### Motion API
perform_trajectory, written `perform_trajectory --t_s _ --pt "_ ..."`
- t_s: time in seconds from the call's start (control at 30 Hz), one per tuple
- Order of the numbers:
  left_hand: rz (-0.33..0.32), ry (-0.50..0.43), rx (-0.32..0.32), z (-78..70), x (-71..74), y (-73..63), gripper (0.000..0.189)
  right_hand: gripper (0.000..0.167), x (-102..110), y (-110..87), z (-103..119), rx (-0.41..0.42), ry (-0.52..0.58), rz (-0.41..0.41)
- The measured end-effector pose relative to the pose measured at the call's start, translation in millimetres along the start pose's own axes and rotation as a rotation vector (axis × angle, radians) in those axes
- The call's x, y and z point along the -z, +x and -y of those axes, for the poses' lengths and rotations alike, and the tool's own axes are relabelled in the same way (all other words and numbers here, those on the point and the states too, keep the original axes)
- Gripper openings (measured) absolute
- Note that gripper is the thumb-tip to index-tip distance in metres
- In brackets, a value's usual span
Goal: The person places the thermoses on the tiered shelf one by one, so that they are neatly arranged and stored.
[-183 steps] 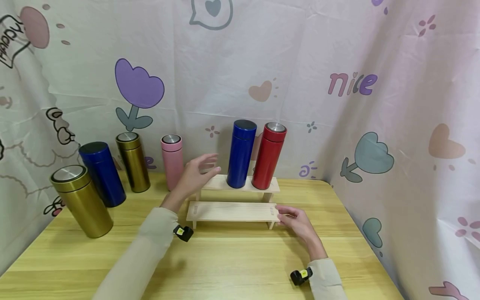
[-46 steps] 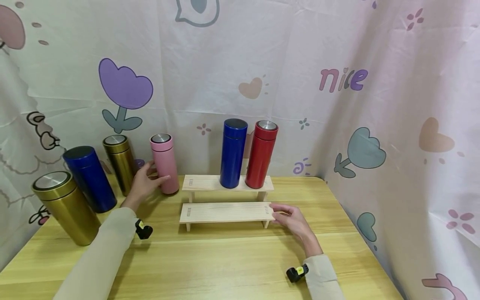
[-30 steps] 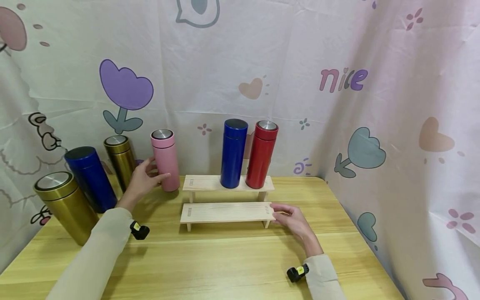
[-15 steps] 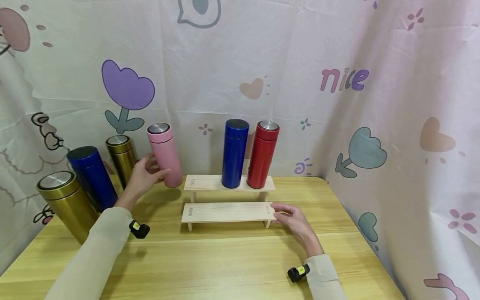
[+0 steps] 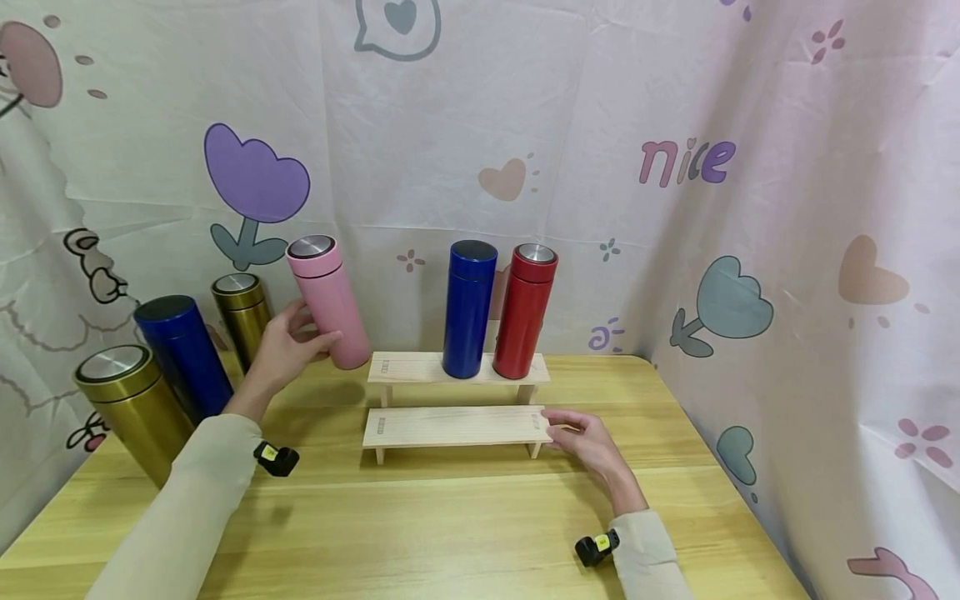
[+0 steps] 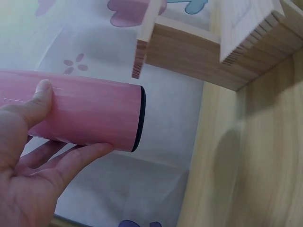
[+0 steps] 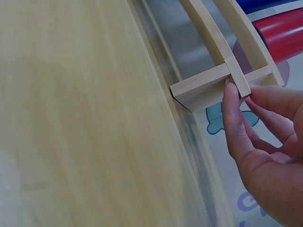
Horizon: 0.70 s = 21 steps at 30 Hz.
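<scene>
Just left of the upper shelf (image 5: 411, 367), I see the pink bottle (image 5: 333, 304) tilted above the table (image 5: 450, 533), left hand (image 5: 283, 348) curled round its lower half; right hand (image 5: 589, 440) pinches lower shelf (image 5: 457, 426) at its right end.

One wooden table (image 5: 450, 525), yellowish, its grain running crosswise, is filling the lower part of the head view and showing a rounded far right corner. One pale cloth (image 5: 592, 100), creased, is hanging behind it and along both sides. Prints the cloth is bearing: one purple tulip (image 5: 255, 179); one speech bubble (image 5: 397, 43), enclosing a grey heart (image 5: 401, 15); the word "nice" (image 5: 688, 162), multicoloured; one grey-blue tulip (image 5: 735, 296); one small peach heart (image 5: 504, 180); one larger peach heart (image 5: 870, 271), sitting farther right; one purple swirl (image 5: 600, 337).
</scene>
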State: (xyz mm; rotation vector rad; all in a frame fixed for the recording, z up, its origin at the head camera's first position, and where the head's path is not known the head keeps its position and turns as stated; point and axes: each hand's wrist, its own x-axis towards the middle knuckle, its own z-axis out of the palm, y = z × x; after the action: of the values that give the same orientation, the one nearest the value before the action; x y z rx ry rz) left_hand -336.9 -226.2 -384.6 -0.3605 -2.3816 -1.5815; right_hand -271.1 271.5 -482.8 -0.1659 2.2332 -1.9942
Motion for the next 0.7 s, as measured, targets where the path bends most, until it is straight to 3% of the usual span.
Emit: perform_trajectory --t_s 0.7 --pt "0.052 -0.038 -0.055 -41.9 -7.0 0.3 0.079 0.045 0 -1.1 0 -0.002 0.002 0.007"
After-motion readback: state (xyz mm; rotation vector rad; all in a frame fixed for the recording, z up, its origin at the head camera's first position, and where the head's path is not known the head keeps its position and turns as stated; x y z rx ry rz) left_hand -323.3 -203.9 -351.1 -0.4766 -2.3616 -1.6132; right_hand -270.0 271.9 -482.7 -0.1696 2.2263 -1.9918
